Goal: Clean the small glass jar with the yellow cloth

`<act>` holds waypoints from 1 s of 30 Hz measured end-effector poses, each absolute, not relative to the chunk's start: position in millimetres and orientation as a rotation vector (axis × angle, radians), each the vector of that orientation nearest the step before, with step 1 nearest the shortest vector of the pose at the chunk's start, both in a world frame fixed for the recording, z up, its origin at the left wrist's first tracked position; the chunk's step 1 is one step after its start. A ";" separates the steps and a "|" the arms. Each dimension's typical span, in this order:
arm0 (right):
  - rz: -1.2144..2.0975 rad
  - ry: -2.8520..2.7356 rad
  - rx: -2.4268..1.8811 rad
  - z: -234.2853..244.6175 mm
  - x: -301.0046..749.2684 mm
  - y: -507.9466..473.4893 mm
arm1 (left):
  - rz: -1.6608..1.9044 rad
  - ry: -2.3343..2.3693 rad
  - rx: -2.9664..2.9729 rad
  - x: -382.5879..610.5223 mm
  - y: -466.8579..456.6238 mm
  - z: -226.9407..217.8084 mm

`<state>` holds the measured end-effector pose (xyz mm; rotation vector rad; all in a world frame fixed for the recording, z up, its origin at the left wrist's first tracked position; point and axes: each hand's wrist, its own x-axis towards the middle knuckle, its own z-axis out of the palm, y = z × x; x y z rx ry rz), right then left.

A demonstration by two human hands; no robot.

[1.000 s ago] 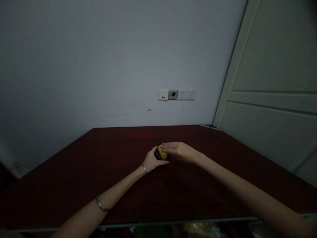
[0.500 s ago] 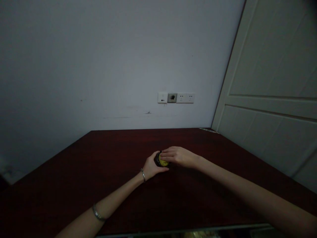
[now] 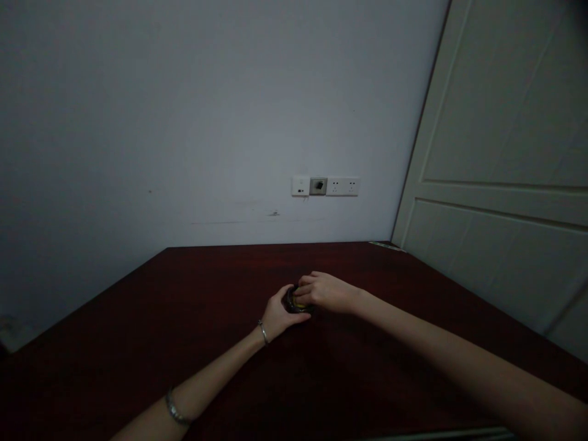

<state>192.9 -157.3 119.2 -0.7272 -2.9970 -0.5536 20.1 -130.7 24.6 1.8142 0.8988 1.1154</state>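
Near the middle of the dark red tabletop (image 3: 229,269), my left hand (image 3: 278,317) curls around a small, shiny, dark round container (image 3: 289,299), thumb and fingers on its sides. A yellow thing (image 3: 299,303) shows in its opening, mostly covered by fingers, so its kind is unclear. From the right, my right hand (image 3: 328,293) reaches over with bent fingers closed on the yellow thing. Two silver-coloured bracelets circle my left arm, one at the wrist (image 3: 263,332) and one on the forearm (image 3: 176,409).
A pale wall (image 3: 229,122) rises behind the table, with a row of switch and socket plates (image 3: 342,187). To the right stands a white panelled door or cabinet front (image 3: 496,147). A thin light strip (image 3: 386,246) lies at the table's far right corner.
My right fingers have bent further and now cover more of the yellow thing, which sits deeper in the dark container. The view has tilted slightly upward.
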 end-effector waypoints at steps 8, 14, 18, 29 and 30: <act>-0.439 -3.001 -0.948 122.9 189.9 -161.5 | 1.125 0.826 1.785 19.8 -135.0 30.4; -0.267 -2.996 -1.003 123.6 189.7 -163.1 | 1.129 0.812 1.739 19.3 -133.7 30.4; -0.203 -2.992 -1.030 123.5 188.6 -162.9 | 1.126 0.820 1.710 19.8 -131.0 29.0; -0.017 -2.921 -1.295 125.9 180.1 -166.1 | 1.105 0.861 1.786 19.9 -130.0 27.1; 0.004 -2.907 -1.332 125.6 179.7 -166.2 | 1.100 0.859 1.787 20.3 -130.6 27.7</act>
